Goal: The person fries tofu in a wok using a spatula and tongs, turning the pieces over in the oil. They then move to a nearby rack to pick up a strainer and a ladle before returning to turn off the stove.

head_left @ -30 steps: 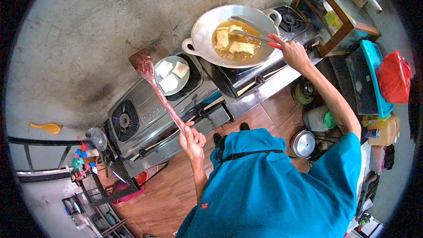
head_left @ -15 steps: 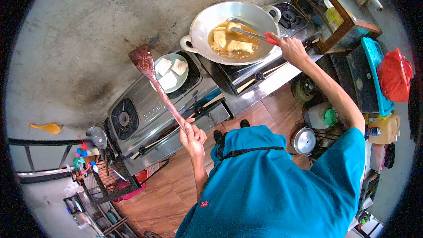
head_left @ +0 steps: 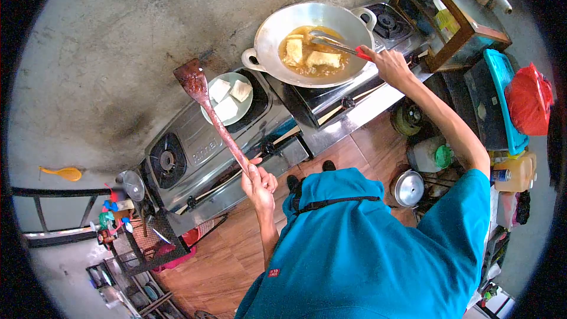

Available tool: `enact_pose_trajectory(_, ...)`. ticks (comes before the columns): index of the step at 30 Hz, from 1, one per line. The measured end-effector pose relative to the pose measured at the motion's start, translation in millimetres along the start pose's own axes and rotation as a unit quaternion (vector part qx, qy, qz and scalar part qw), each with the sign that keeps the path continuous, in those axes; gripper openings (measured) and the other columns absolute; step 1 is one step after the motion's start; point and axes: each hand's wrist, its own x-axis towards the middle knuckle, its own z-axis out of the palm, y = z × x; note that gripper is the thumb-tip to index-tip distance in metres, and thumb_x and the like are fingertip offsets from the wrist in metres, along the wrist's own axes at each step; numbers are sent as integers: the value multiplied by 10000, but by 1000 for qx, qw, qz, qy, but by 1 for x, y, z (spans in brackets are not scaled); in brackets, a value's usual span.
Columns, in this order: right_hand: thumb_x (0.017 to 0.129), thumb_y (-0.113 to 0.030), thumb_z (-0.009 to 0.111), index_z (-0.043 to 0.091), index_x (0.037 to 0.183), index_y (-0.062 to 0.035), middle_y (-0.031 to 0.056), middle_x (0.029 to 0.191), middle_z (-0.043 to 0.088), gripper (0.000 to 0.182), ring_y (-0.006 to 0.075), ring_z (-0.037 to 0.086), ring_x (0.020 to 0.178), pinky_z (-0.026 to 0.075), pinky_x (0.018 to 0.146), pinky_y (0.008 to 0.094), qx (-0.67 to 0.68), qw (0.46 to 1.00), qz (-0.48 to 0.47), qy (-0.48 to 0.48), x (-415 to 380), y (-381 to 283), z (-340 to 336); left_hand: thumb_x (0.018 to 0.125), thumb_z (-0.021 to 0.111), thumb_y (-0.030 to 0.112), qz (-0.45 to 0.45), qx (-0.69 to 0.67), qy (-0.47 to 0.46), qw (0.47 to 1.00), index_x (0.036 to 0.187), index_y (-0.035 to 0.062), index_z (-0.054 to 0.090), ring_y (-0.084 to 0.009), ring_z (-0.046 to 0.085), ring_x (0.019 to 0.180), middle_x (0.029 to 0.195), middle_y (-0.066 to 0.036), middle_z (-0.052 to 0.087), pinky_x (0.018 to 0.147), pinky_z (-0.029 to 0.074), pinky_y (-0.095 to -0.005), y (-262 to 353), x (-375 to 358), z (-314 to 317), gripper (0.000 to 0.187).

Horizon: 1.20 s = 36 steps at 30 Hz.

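Observation:
My left hand [head_left: 258, 186] is closed around the handle of a long brown wooden spatula [head_left: 195, 82]. The spatula's dark, wet-looking blade is raised, overlapping the edge of a plate [head_left: 208, 117] in this view. My right hand [head_left: 391, 66] grips metal tongs [head_left: 336, 44] with red handles, their tips over the oil in a large wok [head_left: 270, 32]. Golden fried pieces [head_left: 323, 59] lie in the bubbling oil [head_left: 310, 72], one of them standing at the left. Whether the tongs' tips hold a piece is hard to make out. Several white slabs [head_left: 225, 109] rest on the plate.
The plate sits on a steel stove [head_left: 207, 145] with another burner [head_left: 168, 160] at its left end. Right of the wok are a further burner [head_left: 387, 20] and a wooden glass cabinet [head_left: 458, 38]. A lidded pot [head_left: 407, 188] and a red bag [head_left: 528, 100] are at the right.
The tongs' jaws have drawn closer together and shifted slightly in the wok. The fried piece between them shows less now. My left hand and the spatula have hardly moved.

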Motion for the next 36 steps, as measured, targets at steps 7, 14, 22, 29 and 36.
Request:
enact_pose_trajectory(7, 750, -8, 545, 418, 1362, -196, 179, 643, 603, 652, 336, 616, 580, 481, 513, 447, 89, 994, 47, 29, -1, 1, -42, 1011, 355, 282, 6, 1, -4, 1000, 1068, 39, 474, -46, 234, 378, 541, 44, 246, 370, 194, -234, 4, 2, -2, 277)
enact_pose_trajectory(14, 737, 21, 550, 474, 1328, -232, 237, 761, 625, 647, 387, 617, 690, 499, 662, 483, 158, 984, 78, 13, -28, 5, -100, 1006, 374, 298, 1, 0, -10, 1000, 1054, 50, 481, -45, 244, 380, 544, 46, 250, 371, 201, -230, 5, 5, -4, 274)
enact_pose_trajectory(22, 748, 12, 578, 483, 1316, -195, 214, 849, 647, 613, 379, 618, 791, 489, 763, 473, 162, 983, 58, -66, -59, -18, -123, 1006, 372, 293, -14, -6, -37, 999, 1060, 47, 482, -45, 236, 377, 545, 45, 254, 367, 196, -229, 4, 11, -7, 275)
enact_pose_trajectory(29, 692, -11, 569, 421, 1340, -165, 193, 708, 623, 683, 344, 643, 641, 530, 538, 438, 126, 990, 54, -34, -57, -44, -76, 1010, 360, 287, -21, 12, -43, 999, 1059, 42, 482, -44, 231, 375, 548, 42, 250, 366, 194, -229, 10, 14, -10, 278)
enact_pose_trajectory(36, 730, 5, 505, 415, 1353, -137, 229, 619, 586, 646, 393, 612, 596, 486, 541, 495, 155, 977, 142, -18, -53, -72, -52, 1012, 353, 280, -11, 5, -52, 999, 1059, 40, 494, -41, 227, 376, 542, 47, 239, 366, 193, -226, 13, 16, -17, 283)
